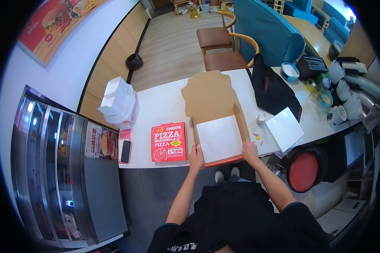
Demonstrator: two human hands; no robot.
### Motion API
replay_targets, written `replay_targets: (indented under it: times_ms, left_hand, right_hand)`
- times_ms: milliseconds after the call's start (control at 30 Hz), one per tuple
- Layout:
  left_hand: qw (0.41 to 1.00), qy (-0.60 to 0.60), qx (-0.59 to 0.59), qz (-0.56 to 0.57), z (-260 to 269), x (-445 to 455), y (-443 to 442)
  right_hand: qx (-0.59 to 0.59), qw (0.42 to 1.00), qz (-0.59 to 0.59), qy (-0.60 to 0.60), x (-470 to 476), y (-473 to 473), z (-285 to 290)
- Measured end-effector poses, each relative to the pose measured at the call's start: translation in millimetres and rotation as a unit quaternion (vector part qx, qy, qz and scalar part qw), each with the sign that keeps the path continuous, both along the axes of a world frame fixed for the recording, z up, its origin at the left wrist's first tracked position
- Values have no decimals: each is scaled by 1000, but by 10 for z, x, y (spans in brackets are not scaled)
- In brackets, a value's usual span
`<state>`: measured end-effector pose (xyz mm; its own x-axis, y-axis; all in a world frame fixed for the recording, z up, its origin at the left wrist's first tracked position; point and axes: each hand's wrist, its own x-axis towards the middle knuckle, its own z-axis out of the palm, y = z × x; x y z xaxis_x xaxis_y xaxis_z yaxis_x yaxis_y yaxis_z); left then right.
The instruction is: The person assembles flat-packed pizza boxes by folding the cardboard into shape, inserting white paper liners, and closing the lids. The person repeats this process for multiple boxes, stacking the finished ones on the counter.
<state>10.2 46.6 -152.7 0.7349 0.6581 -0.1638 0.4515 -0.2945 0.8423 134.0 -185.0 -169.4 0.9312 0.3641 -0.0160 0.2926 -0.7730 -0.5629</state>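
An unfolded cardboard pizza box (210,95) lies on the white table before me, its lid laid back away from me. White liner paper (220,139) covers the inside of its base. My left hand (195,157) grips the box's near left side, and my right hand (250,152) holds the near right corner. The thumbs rest on the rims while the other fingers are partly hidden. Just left of my left hand sits a closed red pizza box (168,142). Right of my right hand lies a stack of white paper sheets (285,129) in plastic.
A phone (126,151) and white cartons in a plastic bag (117,101) occupy the table's left end. Black cloth (270,88), a blue tub (289,72) and cups (337,114) stand to the right. Chairs (217,38) are beyond; a glass-fronted cabinet (53,170) is at left.
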Motion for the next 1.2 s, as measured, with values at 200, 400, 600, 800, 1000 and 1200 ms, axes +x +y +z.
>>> replay_targets:
  times_ms: [200,400,600,800,1000,1200]
  left_hand:
    - [966,-231,-114,31,279,78,-146]
    - [964,-206,-163,46,599,4,-155]
    - [946,-227,-207,99,797,-94,-210]
    - [941,-230,-218,118,849,-223,-235]
    - [935,-245,-224,125,985,-338,-266]
    - [936,-230,-220,149,1092,-378,-312]
  right_hand:
    - [112,991,-38,-68,-145,10,516]
    - [215,975,-8,-49,-99,-161,868]
    - [255,951,-172,26,466,-543,537]
    - [113,967,-223,-45,1253,-708,87]
    - [30,978,-201,-47,1516,-663,-93]
    - [-2,976,-197,-96,1556,-661,-31]
